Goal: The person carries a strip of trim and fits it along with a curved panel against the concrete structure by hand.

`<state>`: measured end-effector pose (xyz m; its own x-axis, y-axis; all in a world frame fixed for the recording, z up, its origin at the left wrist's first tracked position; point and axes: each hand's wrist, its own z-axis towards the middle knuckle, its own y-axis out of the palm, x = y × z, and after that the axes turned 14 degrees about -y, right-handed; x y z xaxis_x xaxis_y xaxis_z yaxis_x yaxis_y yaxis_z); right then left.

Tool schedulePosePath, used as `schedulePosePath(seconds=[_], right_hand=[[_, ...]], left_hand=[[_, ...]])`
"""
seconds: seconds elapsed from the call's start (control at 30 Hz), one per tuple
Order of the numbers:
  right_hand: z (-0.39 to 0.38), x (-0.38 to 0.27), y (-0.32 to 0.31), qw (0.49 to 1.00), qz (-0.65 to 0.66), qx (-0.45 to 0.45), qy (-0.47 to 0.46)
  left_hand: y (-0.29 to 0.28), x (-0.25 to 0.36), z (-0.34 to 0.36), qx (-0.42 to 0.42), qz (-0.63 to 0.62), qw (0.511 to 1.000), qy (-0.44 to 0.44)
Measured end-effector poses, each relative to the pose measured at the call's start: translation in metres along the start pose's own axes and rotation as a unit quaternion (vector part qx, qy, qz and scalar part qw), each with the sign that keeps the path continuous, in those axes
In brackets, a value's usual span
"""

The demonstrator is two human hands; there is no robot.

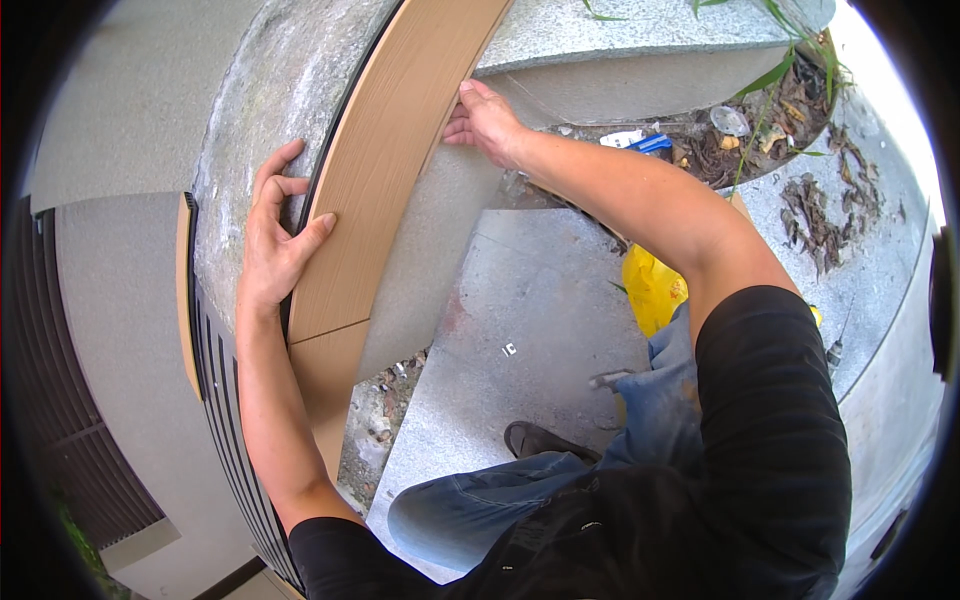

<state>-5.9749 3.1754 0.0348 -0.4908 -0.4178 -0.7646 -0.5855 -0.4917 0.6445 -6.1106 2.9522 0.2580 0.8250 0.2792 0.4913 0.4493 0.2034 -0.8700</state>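
A long wood-look board [385, 150] with a black strip along its left edge runs down over the side of a concrete ledge [250, 120]. My left hand [275, 240] grips the board's left edge. Its thumb presses on the brown face, and its other fingers bend over the black strip beside the rough concrete. My right hand [488, 125] is closed at the board's right edge, with the thumb near the top and the fingertips partly hidden at the edge. Below my left hand, a thin dark seam crosses the board.
Dark slats [220, 370] with a brown edge strip stand at left. A blue-handled tool [648, 144] lies beside dry leaves [765, 150] and a clear plastic lid [730, 121]. A yellow bag [652, 290] sits by my leg. Grey slabs [530, 300] lie underfoot.
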Motion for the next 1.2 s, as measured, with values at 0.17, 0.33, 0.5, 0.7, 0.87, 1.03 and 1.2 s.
schedulePosePath(seconds=[0.17, 0.33, 0.5, 0.7, 0.87, 1.03, 1.2], right_hand=[[0.000, -0.003, 0.000, 1.000, 0.007, -0.001, 0.012], [0.002, -0.003, -0.004, 1.000, 0.004, -0.005, 0.019], [0.000, -0.006, -0.002, 1.000, 0.006, -0.007, 0.015], [-0.002, -0.006, 0.003, 1.000, 0.007, 0.022, 0.014], [0.008, -0.001, -0.007, 1.000, 0.007, 0.017, -0.004], [0.004, 0.003, -0.007, 1.000, 0.028, 0.007, -0.012], [0.002, 0.000, -0.007, 0.998, 0.054, 0.016, -0.013]], left_hand=[[0.000, 0.002, 0.000, 0.000, -0.007, 1.000, -0.003], [0.000, 0.001, 0.000, 0.000, -0.001, 1.000, -0.003], [0.001, 0.002, -0.001, 0.004, -0.003, 1.000, -0.009], [0.000, 0.001, -0.001, 0.004, -0.002, 1.000, -0.013], [0.000, 0.000, 0.000, -0.003, 0.012, 1.000, -0.011], [-0.001, -0.002, -0.001, -0.001, 0.025, 1.000, -0.003], [-0.001, 0.000, 0.000, 0.000, 0.026, 1.000, -0.004]])
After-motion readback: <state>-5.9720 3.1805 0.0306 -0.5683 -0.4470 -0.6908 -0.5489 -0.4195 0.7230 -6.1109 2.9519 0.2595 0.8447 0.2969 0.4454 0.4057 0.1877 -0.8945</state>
